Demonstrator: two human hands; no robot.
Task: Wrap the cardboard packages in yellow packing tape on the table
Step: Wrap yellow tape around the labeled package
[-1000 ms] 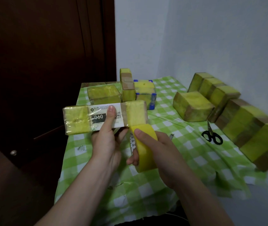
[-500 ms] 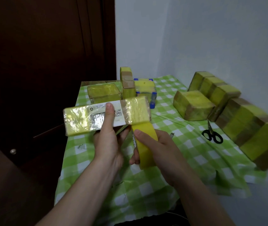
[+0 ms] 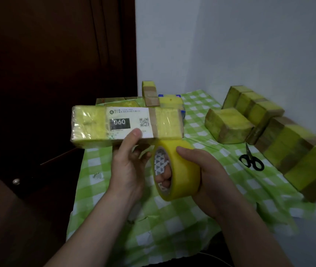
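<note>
I hold a long cardboard package [image 3: 93, 125] up over the table; yellow tape covers both its ends and a white label marked 060 sits in the middle. My left hand [image 3: 129, 164] grips it from below, thumb on the label. A roll of yellow packing tape [image 3: 182, 170] hangs just under the package's right end, with its tape running up onto the box. My right hand [image 3: 201, 170] grips the roll, fingers through its core.
Black scissors [image 3: 251, 159] lie on the green checked tablecloth [image 3: 172, 224] at right. Several yellow-taped packages [image 3: 228, 126] line the right wall, and more stand at the back [image 3: 150, 93]. A dark wooden door is at left.
The package has tilted so its labelled face points at me and has risen a little. The roll has turned, showing its open core, and sits lower under the box's right end.
</note>
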